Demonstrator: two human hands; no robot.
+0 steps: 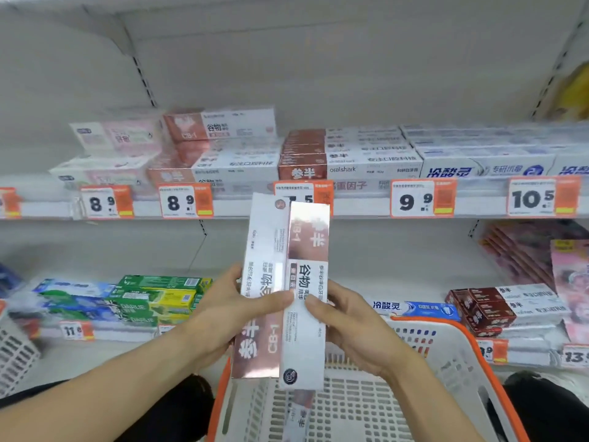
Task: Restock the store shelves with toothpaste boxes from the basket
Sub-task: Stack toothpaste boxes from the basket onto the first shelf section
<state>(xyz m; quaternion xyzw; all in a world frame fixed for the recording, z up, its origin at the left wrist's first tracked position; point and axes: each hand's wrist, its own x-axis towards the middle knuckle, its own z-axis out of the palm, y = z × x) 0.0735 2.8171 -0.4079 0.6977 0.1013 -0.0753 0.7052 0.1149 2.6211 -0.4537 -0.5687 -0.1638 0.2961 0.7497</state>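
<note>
Two long white-and-copper toothpaste boxes stand upright side by side in front of me. My left hand (229, 301) grips the left box (263, 250), thumb across its front. My right hand (347, 323) grips the right box (307, 346) from the right. Both are held above the white basket with an orange rim (459, 355). Another box of the same kind (298, 413) lies inside the basket. Matching boxes (220, 126) are stacked on the upper shelf (360, 207) at the left of centre.
The upper shelf also carries dark red boxes (306, 154) and blue-lettered white boxes (484, 167), with price tags along its edge. The lower shelf holds green and blue boxes (153, 298) at the left, dark red boxes (487, 304) at the right. A white crate (16, 352) stands far left.
</note>
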